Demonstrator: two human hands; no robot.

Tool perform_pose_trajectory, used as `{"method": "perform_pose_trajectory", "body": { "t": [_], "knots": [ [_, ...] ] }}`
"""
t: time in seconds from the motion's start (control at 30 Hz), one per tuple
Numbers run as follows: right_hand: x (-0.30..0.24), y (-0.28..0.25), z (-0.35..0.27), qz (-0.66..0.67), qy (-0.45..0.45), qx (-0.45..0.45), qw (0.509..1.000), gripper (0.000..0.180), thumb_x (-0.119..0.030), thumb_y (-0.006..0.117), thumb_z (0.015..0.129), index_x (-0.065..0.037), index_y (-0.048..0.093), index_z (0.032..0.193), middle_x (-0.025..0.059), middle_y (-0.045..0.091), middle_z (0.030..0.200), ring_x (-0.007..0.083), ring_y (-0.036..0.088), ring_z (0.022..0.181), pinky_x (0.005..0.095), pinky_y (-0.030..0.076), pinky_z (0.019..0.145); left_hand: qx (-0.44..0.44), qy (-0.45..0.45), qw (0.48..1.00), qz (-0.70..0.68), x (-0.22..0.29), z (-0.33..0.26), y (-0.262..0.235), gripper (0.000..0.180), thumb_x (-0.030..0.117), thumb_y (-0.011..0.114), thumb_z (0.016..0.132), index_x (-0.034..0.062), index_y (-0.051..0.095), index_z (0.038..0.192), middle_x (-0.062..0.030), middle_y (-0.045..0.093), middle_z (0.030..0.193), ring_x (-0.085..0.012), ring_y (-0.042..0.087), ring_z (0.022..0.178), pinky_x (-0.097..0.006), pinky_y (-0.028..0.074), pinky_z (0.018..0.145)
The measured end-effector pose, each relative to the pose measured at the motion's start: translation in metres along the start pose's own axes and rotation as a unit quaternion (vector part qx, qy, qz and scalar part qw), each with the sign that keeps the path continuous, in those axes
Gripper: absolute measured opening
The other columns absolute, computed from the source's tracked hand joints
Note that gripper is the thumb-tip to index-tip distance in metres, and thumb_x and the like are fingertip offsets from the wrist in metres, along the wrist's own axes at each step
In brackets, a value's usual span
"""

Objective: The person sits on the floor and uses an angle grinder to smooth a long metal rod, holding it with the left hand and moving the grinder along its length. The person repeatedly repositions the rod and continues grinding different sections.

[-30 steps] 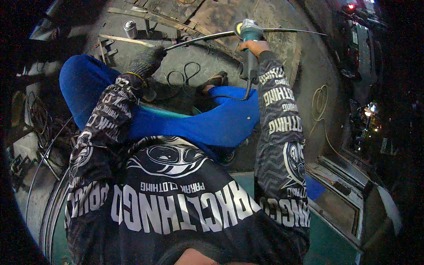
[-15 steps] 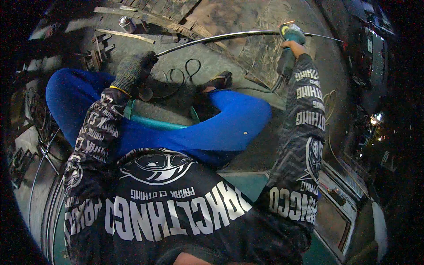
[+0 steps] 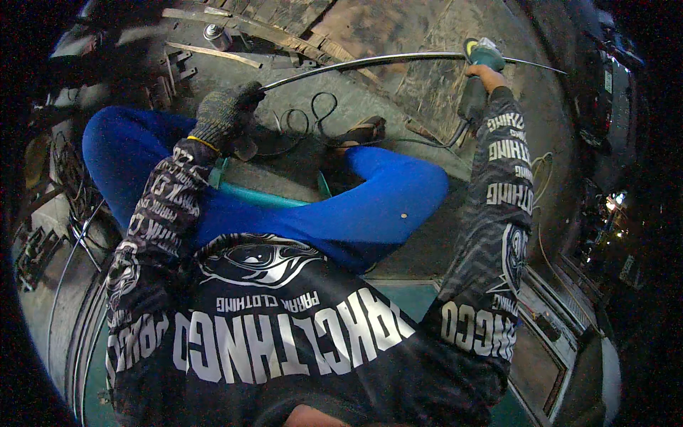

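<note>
A grey knit glove covers my left hand, which is closed around the near end of a long thin metal rod. The rod stretches away to the right and looks bowed in this wide picture. My bare right hand is wrapped around a teal and dark angle grinder, out at arm's length. Its head, with a yellow-marked disc, is at the rod, short of the far tip. Whether the disc touches the rod is hard to tell. A dark cord runs from the grinder's rear end.
Dark cable loops over the floor by my sandalled foot. Wooden strips, a spray can and metal brackets lie at the far left. A teal-edged piece is between my legs. Metal lengths lie at left.
The whole view has shifted slightly, so most things appear further right. An orange streak above the grinder disc is gone. Both hands keep their holds on the rod and grinder.
</note>
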State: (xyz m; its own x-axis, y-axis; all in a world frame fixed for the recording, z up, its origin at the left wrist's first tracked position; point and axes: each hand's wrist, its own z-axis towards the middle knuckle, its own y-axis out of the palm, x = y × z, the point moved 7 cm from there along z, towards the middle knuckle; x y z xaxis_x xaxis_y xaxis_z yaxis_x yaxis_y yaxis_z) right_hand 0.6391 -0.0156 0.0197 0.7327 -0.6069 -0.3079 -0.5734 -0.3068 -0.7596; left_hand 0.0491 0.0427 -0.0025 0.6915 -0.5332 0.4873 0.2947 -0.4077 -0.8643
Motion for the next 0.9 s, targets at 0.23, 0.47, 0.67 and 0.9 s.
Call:
{"method": "perform_pose_trajectory", "body": {
  "t": [0.23,0.47,0.67,0.9],
  "knots": [
    [-0.091,0.062,-0.074,-0.098,-0.071,0.066,0.990,0.028,-0.038,0.059,0.078,-0.017,0.074,0.090,0.0038,0.068,0.096,0.0187,0.061,0.091,0.0299,0.046,0.079,0.017,0.014,1.000,-0.007,0.003,-0.024,-0.024,0.018,0.028,0.055,0.088,0.0196,0.062,0.102,-0.0149,0.065,0.082,-0.0370,0.063,0.077,-0.049,0.048,0.063],
    [-0.187,0.124,-0.149,-0.036,0.097,0.033,0.994,0.066,-0.049,0.072,0.062,-0.005,0.064,0.112,0.0180,0.061,0.120,0.0316,0.060,0.107,0.0372,0.047,0.092,0.053,0.055,0.995,-0.058,-0.007,-0.039,-0.014,0.018,0.026,0.055,0.087,0.0149,0.062,0.100,-0.0142,0.064,0.082,-0.0357,0.062,0.072,-0.046,0.046,0.059],
    [-0.250,0.176,-0.183,0.037,0.083,0.074,0.993,0.073,-0.041,0.080,0.051,0.010,0.064,0.101,0.0246,0.062,0.112,0.0310,0.062,0.104,0.0374,0.050,0.087,-0.022,-0.027,0.988,-0.150,-0.027,-0.043,0.001,0.030,0.032,0.046,0.096,0.0110,0.067,0.096,-0.0072,0.064,0.072,-0.0190,0.058,0.062,-0.035,0.044,0.053],
    [-0.289,0.227,-0.206,0.035,0.036,0.056,0.997,0.068,-0.038,0.082,0.051,0.010,0.065,0.097,0.0252,0.064,0.107,0.0328,0.063,0.099,0.0372,0.051,0.085,0.014,0.054,0.975,-0.214,-0.014,-0.049,-0.015,0.014,0.015,0.050,0.088,0.0079,0.060,0.093,-0.0187,0.062,0.081,-0.0365,0.062,0.078,-0.045,0.047,0.066]
  ]
}}
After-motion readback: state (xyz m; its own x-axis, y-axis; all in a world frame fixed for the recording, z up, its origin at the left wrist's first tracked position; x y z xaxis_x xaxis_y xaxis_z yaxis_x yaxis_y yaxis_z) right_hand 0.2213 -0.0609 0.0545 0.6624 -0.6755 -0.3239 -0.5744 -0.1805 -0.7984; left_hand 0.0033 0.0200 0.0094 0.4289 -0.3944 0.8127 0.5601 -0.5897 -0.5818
